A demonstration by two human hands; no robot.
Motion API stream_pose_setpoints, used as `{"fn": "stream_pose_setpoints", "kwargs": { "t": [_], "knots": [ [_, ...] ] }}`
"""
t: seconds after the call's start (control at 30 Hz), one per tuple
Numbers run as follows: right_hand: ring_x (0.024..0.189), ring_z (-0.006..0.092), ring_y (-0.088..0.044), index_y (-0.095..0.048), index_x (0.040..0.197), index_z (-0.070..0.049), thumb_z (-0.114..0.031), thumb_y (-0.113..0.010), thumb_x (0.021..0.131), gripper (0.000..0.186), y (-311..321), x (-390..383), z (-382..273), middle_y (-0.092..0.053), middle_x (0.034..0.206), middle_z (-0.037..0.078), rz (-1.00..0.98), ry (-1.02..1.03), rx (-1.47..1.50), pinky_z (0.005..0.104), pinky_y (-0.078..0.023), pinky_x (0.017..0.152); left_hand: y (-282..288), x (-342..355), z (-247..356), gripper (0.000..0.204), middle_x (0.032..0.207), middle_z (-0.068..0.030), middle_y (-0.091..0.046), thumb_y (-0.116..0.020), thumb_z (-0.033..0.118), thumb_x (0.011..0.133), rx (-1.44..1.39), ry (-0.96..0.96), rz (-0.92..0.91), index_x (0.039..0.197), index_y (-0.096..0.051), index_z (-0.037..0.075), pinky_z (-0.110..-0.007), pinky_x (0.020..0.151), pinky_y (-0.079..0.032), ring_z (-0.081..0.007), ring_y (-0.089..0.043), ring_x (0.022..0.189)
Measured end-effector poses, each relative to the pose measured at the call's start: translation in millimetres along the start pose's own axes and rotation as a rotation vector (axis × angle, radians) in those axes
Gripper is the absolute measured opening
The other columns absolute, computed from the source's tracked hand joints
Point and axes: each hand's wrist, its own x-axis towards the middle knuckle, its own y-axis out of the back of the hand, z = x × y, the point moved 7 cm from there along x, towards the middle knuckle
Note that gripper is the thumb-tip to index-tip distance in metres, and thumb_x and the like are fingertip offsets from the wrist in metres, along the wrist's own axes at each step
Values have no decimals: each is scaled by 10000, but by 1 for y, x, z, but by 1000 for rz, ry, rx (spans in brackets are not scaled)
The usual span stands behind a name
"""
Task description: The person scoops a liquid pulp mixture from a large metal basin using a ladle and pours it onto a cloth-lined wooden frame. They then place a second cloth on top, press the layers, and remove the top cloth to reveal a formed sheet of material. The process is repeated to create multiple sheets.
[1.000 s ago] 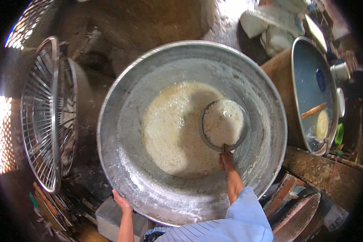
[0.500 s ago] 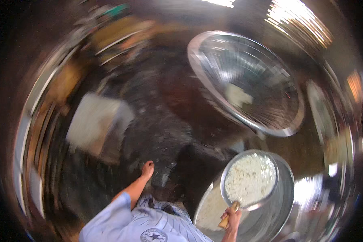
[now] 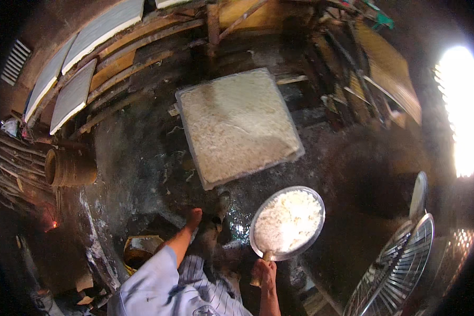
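Observation:
My right hand point(image 3: 265, 273) grips the wooden handle point(image 3: 267, 256) of a round metal pan point(image 3: 258, 209) heaped with white, lumpy, wet-looking material point(image 3: 288, 218). Beyond the pan, a large square slab point(image 3: 237, 121) of pale lumpy material lies low on the dark floor point(image 3: 137, 184), in a thin shallow frame or sheet. My left hand point(image 3: 194, 216) hangs free to the left of the pan, below the slab's near corner. Its fingers point away from me and are mostly hidden, so their shape is unclear.
Wooden racks with pale boards point(image 3: 73, 95) line the back left. Stacked sticks point(image 3: 8, 168), a drum point(image 3: 71, 167), a small glow of fire and a yellow container point(image 3: 142, 247) are at left. Planks point(image 3: 358, 79) lean at back right; wire baskets point(image 3: 389, 263) stand at lower right.
My view has swung from the big basin to the slab. The filled pan has come up out of the basin in my right hand, and my left hand has let go of the basin's rim.

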Motion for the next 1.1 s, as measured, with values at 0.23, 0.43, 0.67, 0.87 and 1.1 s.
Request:
{"fn": "stream_pose_setpoints", "kwargs": {
  "t": [0.23, 0.43, 0.67, 0.87, 1.1],
  "knots": [
    [508, 144, -492, -467, 854, -58, -28, -581, 819, 123, -139, 206, -61, -495, 661, 34, -200, -144, -152, 311, -417, 427, -81, 51, 13, 614, 1476, -30, -260, -372, 538, 897, -1077, 488, -39, 1383, -331, 165, -574, 1028, -227, -320, -296, 1290],
    [522, 137, -485, -476, 871, -58, -29, -606, 806, 149, -213, 307, -119, -500, 689, 35, -196, -183, -353, 311, -412, 440, -123, 136, 79, 725, 1469, -62, -254, -377, 640, 849, -1010, 66, -55, 1396, -303, 171, -526, 1084, -183, -298, -236, 1339],
    [514, 101, -448, -458, 861, -108, -108, -681, 777, 238, -232, 344, -162, -439, 648, -16, -284, -395, -628, 282, -387, 439, -100, 168, 150, 707, 1437, -59, -308, -406, 627, 838, -1943, 115, 19, 1374, -341, 171, -519, 1062, -235, -293, -293, 1306],
    [508, 97, -432, -461, 886, -104, -98, -692, 779, 255, -238, 346, -189, -430, 644, -21, -257, -521, -764, 271, -378, 448, -104, 153, 161, 691, 1408, -57, -355, -431, 616, 830, -2113, 114, 18, 1355, -374, 170, -514, 1042, -280, -289, -342, 1278],
    [499, 160, -487, -536, 938, -30, -58, -654, 778, 201, -183, 337, -188, -493, 655, 38, -162, -499, -731, 331, -435, 443, -139, 47, 162, 674, 1376, -54, -409, -460, 603, 819, -2208, 264, -77, 1333, -413, 170, -507, 1020, -332, -284, -399, 1245]
  ]
}}
